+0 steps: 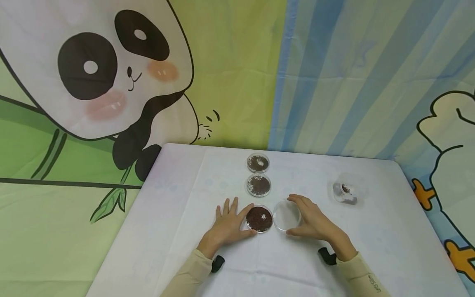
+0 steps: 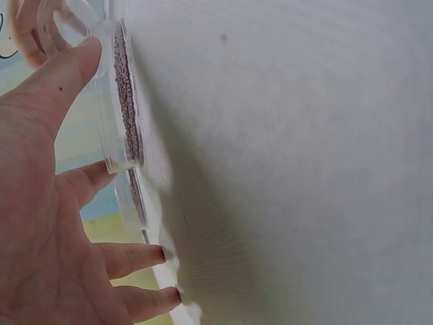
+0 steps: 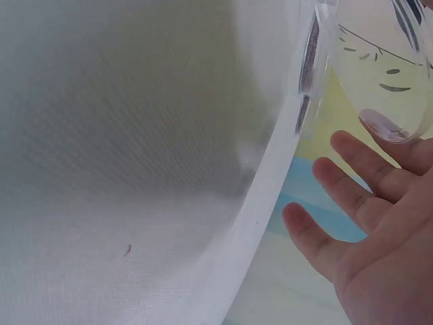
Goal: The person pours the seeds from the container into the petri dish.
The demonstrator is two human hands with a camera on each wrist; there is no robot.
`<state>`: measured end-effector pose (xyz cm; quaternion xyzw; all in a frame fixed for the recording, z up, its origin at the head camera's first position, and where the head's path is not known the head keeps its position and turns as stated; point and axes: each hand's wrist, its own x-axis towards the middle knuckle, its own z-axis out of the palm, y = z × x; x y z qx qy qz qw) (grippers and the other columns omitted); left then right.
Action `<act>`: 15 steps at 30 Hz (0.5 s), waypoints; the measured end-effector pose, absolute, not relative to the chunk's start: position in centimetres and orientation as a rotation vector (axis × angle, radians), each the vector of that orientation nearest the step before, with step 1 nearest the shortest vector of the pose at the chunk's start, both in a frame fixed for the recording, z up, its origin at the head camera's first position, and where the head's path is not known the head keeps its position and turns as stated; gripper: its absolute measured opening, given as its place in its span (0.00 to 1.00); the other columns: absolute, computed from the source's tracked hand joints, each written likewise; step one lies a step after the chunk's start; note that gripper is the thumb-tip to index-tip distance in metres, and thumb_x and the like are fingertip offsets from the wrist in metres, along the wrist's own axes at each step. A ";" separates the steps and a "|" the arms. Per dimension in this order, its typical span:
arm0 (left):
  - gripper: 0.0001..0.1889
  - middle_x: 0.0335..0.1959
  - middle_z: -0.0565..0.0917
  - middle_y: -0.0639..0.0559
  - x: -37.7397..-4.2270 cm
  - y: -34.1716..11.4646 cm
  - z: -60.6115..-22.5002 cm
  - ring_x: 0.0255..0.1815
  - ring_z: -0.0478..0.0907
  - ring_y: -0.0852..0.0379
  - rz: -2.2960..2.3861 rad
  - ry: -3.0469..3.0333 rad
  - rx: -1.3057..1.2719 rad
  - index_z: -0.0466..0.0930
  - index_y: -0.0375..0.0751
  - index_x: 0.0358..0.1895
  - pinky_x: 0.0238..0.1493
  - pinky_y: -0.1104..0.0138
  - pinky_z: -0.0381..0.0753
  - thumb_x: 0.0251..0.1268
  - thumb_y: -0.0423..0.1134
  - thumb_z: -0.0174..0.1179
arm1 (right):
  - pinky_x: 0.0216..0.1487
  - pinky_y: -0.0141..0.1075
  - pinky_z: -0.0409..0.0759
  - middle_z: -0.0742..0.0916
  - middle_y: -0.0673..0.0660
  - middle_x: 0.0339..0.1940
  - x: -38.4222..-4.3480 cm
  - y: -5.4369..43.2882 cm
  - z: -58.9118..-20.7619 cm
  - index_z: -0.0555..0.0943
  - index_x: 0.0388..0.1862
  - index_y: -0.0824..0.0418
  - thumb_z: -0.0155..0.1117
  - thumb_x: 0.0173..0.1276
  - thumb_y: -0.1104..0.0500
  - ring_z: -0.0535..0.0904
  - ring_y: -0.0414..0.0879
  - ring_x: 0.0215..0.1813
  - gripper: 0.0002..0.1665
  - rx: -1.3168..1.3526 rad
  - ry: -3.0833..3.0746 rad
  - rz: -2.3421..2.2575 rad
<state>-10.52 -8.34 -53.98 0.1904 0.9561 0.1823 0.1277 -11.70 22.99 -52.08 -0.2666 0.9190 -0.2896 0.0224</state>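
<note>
In the head view, a round clear petri dish (image 1: 259, 219) of dark brown soil-like grains sits near the middle of the table. My left hand (image 1: 227, 227) holds it by the rim between thumb and index finger, the other fingers spread on the cloth. In the left wrist view the layer of grains (image 2: 126, 95) shows side-on through the clear wall. Just right of the dish, my right hand (image 1: 313, 219) pinches a clear round lid (image 1: 287, 215) between thumb and index finger. The right wrist view shows this lid (image 3: 379, 81) tilted and raised off the cloth, its other fingers loose.
Two more petri dishes with brown grains, a nearer one (image 1: 258, 185) and a farther one (image 1: 257, 162), stand in line behind. A small clear container (image 1: 345, 194) with some brown material stands at the right. White cloth covers the table (image 1: 185, 231); a printed curtain (image 1: 237, 74) hangs behind.
</note>
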 end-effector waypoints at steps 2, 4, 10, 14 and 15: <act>0.47 0.79 0.48 0.30 -10.5 -8.3 -54.0 0.77 0.40 0.26 0.530 2.781 0.552 0.55 0.65 0.79 0.68 0.30 0.42 0.58 0.73 0.59 | 0.66 0.61 0.65 0.72 0.60 0.71 -11.7 22.9 -52.0 0.65 0.72 0.63 0.85 0.42 0.44 0.66 0.59 0.71 0.61 -0.833 2.843 -0.921; 0.47 0.79 0.48 0.30 -10.5 -8.4 -54.0 0.77 0.39 0.27 0.530 2.780 0.548 0.55 0.65 0.79 0.68 0.30 0.42 0.58 0.73 0.59 | 0.66 0.60 0.65 0.72 0.59 0.70 -11.8 22.7 -52.0 0.65 0.72 0.63 0.85 0.42 0.44 0.66 0.58 0.71 0.62 -0.840 2.833 -0.953; 0.46 0.78 0.49 0.30 -10.5 -8.4 -54.0 0.77 0.40 0.26 0.546 2.782 0.551 0.56 0.65 0.79 0.68 0.30 0.42 0.58 0.73 0.60 | 0.66 0.57 0.66 0.73 0.57 0.70 -12.1 21.7 -51.9 0.64 0.73 0.62 0.85 0.44 0.43 0.67 0.55 0.70 0.61 -0.840 2.785 -1.044; 0.46 0.78 0.48 0.30 -10.5 -8.4 -54.0 0.77 0.39 0.26 0.555 2.775 0.552 0.56 0.64 0.79 0.68 0.30 0.41 0.58 0.72 0.60 | 0.65 0.56 0.69 0.74 0.56 0.69 -12.2 20.8 -51.7 0.65 0.73 0.59 0.84 0.45 0.40 0.69 0.56 0.69 0.61 -0.825 2.754 -1.079; 0.46 0.78 0.48 0.30 -10.5 -8.3 -54.0 0.77 0.39 0.26 0.559 2.773 0.553 0.56 0.64 0.79 0.68 0.30 0.41 0.58 0.72 0.60 | 0.65 0.56 0.69 0.74 0.55 0.69 -12.2 20.6 -51.7 0.65 0.73 0.59 0.84 0.45 0.39 0.70 0.56 0.69 0.60 -0.819 2.744 -1.091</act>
